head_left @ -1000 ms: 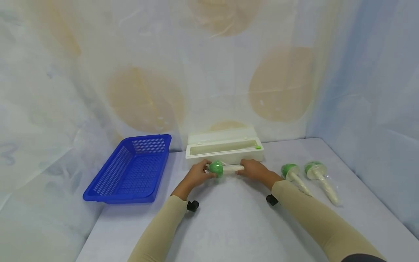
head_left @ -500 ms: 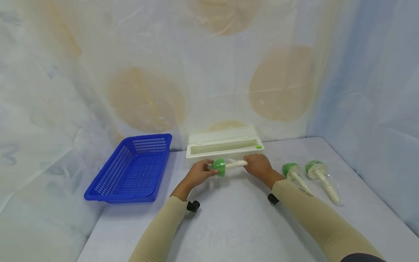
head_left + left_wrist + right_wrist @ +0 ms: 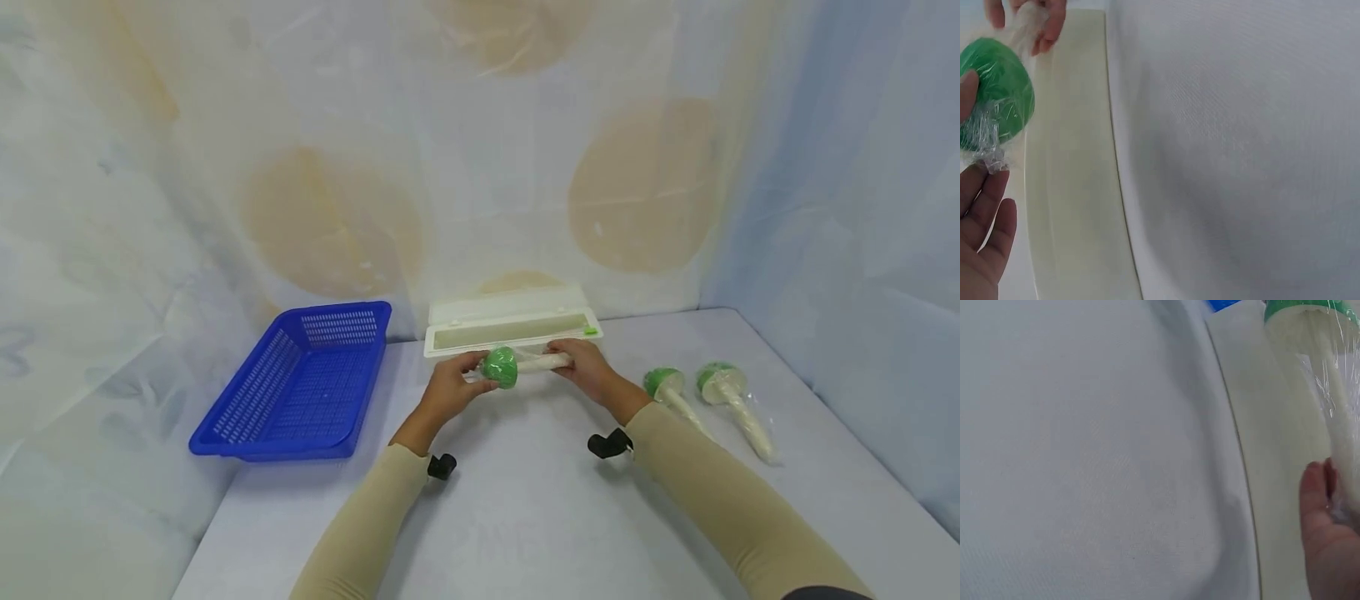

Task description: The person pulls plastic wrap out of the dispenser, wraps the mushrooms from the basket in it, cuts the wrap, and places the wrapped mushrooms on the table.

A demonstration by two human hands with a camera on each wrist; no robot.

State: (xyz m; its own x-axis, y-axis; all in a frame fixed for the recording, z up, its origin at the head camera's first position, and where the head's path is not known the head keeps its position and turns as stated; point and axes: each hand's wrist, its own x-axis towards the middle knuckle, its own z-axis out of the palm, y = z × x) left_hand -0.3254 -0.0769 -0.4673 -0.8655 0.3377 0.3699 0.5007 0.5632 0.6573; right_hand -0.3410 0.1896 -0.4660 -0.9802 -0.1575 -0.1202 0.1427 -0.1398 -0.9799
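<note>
A mushroom-shaped item with a green cap [image 3: 501, 367] and a white stem [image 3: 542, 363] lies sideways between both hands, wrapped in clear plastic film. My left hand [image 3: 450, 385] holds it at the cap end, thumb on the cap and fingertips at the gathered film, as the left wrist view shows. The stem's end is pinched by my right hand [image 3: 588, 367]. Directly behind is a long white box [image 3: 513, 332], its lid raised and a small green piece [image 3: 590, 331] at its right end; it looks like a cling film dispenser.
Two similar wrapped items with green caps, a nearer one [image 3: 665, 383] and one farther right [image 3: 731, 392], lie on the white table [image 3: 510, 517]. A blue perforated basket [image 3: 348, 450] stands at the left. Plastic-covered walls [image 3: 495, 200] close off the back and sides.
The wrapped item has come up off the table toward the box's front edge, both hands rising with it. My right hand has turned at the stem, its fingers now more visible.
</note>
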